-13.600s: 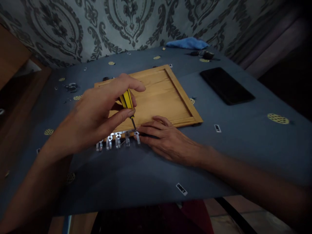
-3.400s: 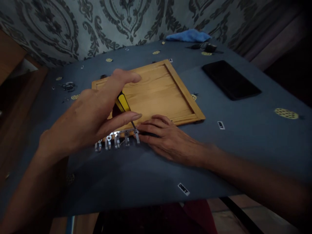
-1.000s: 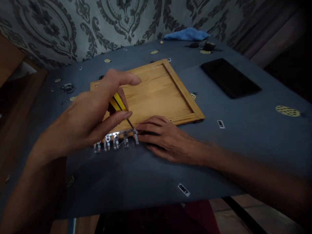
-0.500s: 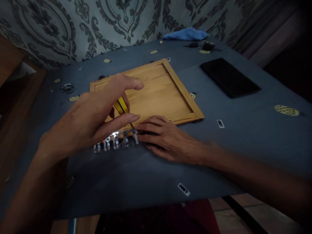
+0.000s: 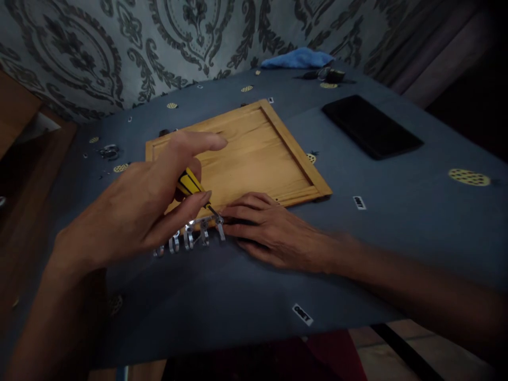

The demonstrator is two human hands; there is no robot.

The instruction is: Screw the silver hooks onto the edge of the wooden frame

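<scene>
My left hand (image 5: pixel 130 203) is closed round the yellow and black handle of a screwdriver (image 5: pixel 189 182), its index finger stretched out. The screwdriver's tip meets the rightmost metal hook (image 5: pixel 220 227) in a row of several along the near edge of a framed wooden board (image 5: pixel 242 159). My right hand (image 5: pixel 270 230) lies at that same edge, fingertips against the end hook and the board's rim. Whether those fingers pinch the hook is hidden. The board lies flat, its left part covered by my left hand.
A black tablet-like slab (image 5: pixel 371 127) lies at the right. Farther back are a blue cloth (image 5: pixel 297 58) and a dark tool (image 5: pixel 327 74). Small metal pieces (image 5: pixel 108 152) rest at the left of the blue tablecloth (image 5: pixel 222 307), near a wooden cabinet (image 5: pixel 35 153).
My left hand has shifted slightly left and down, and the screwdriver leans over more, its tip still at the end hook. My right hand stays about where it was.
</scene>
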